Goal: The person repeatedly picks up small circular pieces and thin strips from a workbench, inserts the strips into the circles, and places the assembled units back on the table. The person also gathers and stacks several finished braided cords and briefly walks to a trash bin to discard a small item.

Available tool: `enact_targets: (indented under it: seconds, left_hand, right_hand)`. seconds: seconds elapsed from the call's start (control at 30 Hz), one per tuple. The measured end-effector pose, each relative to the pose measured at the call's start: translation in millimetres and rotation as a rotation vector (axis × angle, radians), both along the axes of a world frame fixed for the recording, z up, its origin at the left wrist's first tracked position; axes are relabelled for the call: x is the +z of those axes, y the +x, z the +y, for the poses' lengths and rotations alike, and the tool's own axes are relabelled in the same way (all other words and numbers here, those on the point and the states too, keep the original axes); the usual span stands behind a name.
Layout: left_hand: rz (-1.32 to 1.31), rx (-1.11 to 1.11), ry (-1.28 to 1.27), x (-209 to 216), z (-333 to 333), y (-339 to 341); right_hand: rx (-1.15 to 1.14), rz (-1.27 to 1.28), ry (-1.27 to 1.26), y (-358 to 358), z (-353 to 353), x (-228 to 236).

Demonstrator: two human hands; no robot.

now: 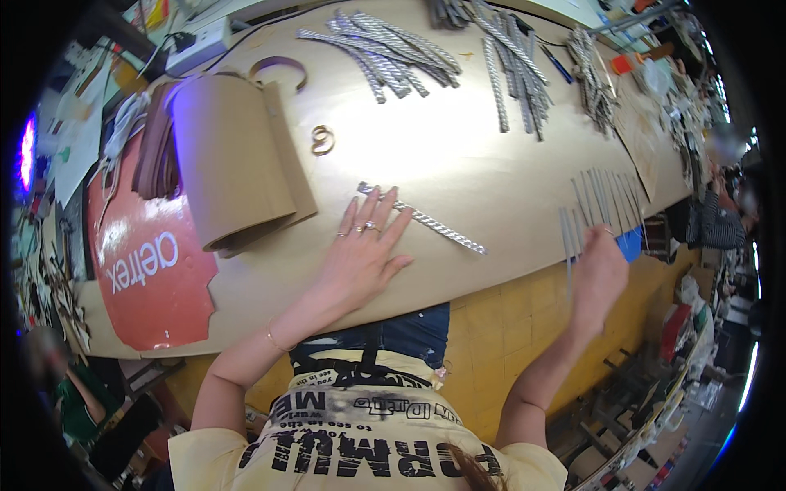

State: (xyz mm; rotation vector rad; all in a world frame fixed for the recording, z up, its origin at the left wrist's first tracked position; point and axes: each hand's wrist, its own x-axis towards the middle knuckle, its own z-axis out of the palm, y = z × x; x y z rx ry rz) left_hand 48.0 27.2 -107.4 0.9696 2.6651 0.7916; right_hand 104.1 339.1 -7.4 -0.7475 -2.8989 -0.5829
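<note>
My left hand [366,245] lies flat on the table with its fingers spread. Under its fingertips is a silver braided strip [449,232], which slants away to the right. Over by the table's right edge, my right hand [602,274] has its fingers drawn together. Around those fingers several thin grey strips [583,196] lie side by side, some sticking out past the edge. Whatever is between the right fingers is hidden. A blue piece [630,244] shows just beside that hand.
Braided silver strips lie in a pile [393,53] at the back, with more bundles [517,69] to its right. A brown rolled sheet [233,155] stands left, near two tan rings [322,141]. Beneath it spreads a red sheet [151,282]. A blue pen [557,64] lies far right.
</note>
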Motion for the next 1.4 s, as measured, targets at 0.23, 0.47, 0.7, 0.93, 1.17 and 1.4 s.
enact_targets:
  seconds: [0.23,0.47,0.7,0.93,1.17,1.4]
  left_hand:
    - [-0.323,0.075,0.599,31,-13,20]
    - [-1.176,0.369,1.102,33,-21,22]
    - [-0.836,-0.091,0.979,46,-26,2]
    - [-0.323,-0.231,0.837,49,-27,-9]
    - [0.162,-0.115,0.054,2,-25,-42]
    - [0.081,-0.086,-0.004,-10,-8,-35]
  right_hand:
    - [0.484,0.302,-0.867,6,-106,0]
    - [0.600,0.169,-1.183,13,-168,-27]
    - [-0.118,0.086,-2.290,24,-147,-18]
    - [-0.139,-0.056,-2.651,33,-133,-42]
    - [-0.086,0.268,-2.508,30,-128,-41]
    - [-0.087,0.208,-2.055,2,-153,-26]
